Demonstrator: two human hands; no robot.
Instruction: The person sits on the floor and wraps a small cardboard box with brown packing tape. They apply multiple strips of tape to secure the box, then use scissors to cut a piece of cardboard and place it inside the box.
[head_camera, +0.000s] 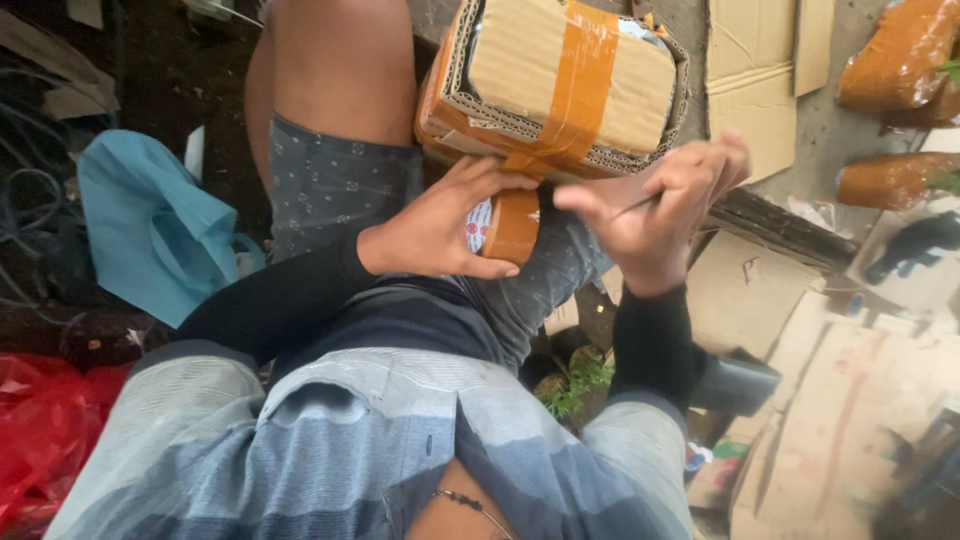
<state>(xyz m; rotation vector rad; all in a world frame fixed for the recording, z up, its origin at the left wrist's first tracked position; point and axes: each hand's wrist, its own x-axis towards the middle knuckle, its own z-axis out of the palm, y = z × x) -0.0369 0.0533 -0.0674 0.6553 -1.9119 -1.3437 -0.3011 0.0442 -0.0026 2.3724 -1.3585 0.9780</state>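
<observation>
The left hand (435, 225) grips a roll of brown packing tape (510, 226), its fingers curled around the roll and the thumb pressed along its near edge, holding it just below a cardboard parcel (560, 80). The parcel rests on the person's lap, propped against the bare knee (335, 60) and the patterned grey shorts (335, 185); it is made of corrugated card, with a wide strip of brown tape running over its top and down the near side to meet the roll. The right hand (655, 205) is to the right of the roll, fingers closed in a pinch on a thin dark tool (635, 207) whose kind is too small to tell; its tip points toward the tape between roll and parcel. Both forearms wear long black sleeves under a blue and grey striped shirt (380, 440). A light blue bag (150, 225) lies on the ground to the left, and a red plastic bag (40, 420) sits at the near left corner. Flattened cardboard sheets (850, 400) cover the ground to the right, with more card (760, 70) at the far right. Bundles wrapped in brown tape (900, 55) lie at the far right edge, green leaves showing beside them. A small green plant (580, 380) shows between the legs.
</observation>
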